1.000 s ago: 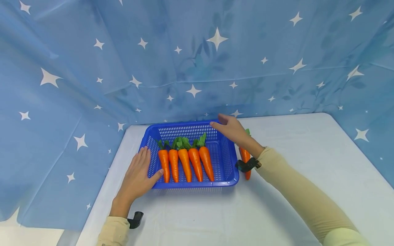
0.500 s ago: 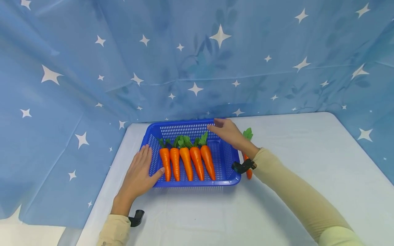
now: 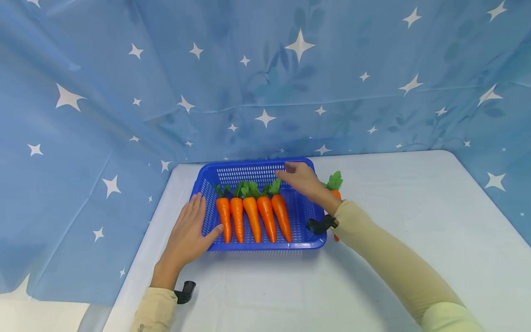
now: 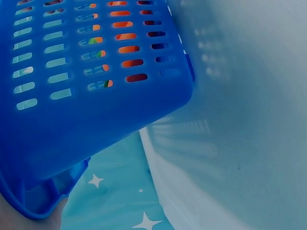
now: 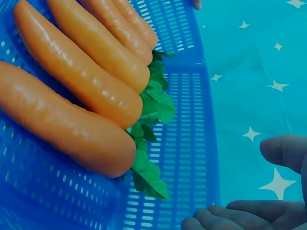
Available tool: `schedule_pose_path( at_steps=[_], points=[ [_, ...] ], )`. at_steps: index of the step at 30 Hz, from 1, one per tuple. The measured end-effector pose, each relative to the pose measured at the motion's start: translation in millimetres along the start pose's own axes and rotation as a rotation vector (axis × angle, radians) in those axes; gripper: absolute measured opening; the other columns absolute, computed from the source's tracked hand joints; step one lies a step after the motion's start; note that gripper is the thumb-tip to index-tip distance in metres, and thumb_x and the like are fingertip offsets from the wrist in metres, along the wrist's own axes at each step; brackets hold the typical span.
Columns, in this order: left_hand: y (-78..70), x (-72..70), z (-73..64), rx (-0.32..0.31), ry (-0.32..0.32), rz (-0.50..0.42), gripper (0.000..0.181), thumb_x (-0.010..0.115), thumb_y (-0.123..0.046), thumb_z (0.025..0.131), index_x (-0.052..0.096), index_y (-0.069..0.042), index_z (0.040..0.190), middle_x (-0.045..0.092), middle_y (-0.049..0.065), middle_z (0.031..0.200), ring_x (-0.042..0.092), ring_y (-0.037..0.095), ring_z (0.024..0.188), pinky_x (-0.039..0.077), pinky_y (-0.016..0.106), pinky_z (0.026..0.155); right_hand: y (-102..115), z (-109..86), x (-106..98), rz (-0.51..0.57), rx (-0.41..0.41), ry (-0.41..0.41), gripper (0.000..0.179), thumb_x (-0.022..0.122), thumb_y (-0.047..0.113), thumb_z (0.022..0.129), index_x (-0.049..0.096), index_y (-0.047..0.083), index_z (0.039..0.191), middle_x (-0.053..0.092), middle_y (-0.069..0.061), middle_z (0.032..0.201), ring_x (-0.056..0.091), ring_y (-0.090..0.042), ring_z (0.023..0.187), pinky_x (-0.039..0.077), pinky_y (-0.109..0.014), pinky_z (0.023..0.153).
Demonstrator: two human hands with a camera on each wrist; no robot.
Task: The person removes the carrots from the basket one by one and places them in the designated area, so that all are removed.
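Note:
My left hand (image 3: 188, 230) lies with straight fingers along the left rim of a blue perforated plastic basket (image 3: 265, 246), its thumb over the front left corner. In the left wrist view, a bit of that hand (image 4: 48, 218) shows at the basket's rim. My right hand (image 3: 304, 180) is over the back right corner, thumb apart from the fingers, with nothing between them. Several orange carrots (image 3: 252, 219) with green leaves lie side by side inside the basket, leaves toward the back. Another carrot (image 3: 336, 194) lies outside, right of the basket, partly hidden by my right forearm.
A white-covered table (image 3: 394, 207) carries the basket, which stands near its back edge. Behind and on both sides hangs a blue curtain (image 3: 265, 69) with white stars. Dark wrist cameras (image 3: 321, 226) are strapped to both wrists.
My right hand has moved a little left and toward me over the basket, its forearm covering more of the outside carrot's lower part. The left hand stays at the rim. The view has shifted slightly.

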State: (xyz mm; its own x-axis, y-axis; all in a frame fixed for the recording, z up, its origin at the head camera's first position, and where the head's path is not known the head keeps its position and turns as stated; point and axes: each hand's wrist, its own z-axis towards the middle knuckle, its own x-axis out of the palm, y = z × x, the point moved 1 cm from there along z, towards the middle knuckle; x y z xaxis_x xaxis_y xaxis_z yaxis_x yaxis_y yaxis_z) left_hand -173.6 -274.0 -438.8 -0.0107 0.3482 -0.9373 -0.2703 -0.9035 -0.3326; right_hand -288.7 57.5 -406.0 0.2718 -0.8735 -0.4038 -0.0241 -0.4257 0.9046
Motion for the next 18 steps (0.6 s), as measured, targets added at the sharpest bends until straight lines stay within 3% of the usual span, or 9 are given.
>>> schedule_pose_path(
  at_steps=[18],
  points=[
    [0.5,0.5,-0.3,-0.005,0.006,-0.005,0.097,0.06,-0.049,0.103,0.018,0.011,0.165,0.01,0.027,0.175,0.008,0.044,0.163,0.005,0.057,0.131,-7.1,5.0,19.4,-0.039,0.041,-0.007,0.069,0.064,0.032,0.106,0.044,-0.009,0.158,0.047,-0.025,0.162,0.047,-0.042,0.147,0.042,-0.056,0.118]
  ],
)
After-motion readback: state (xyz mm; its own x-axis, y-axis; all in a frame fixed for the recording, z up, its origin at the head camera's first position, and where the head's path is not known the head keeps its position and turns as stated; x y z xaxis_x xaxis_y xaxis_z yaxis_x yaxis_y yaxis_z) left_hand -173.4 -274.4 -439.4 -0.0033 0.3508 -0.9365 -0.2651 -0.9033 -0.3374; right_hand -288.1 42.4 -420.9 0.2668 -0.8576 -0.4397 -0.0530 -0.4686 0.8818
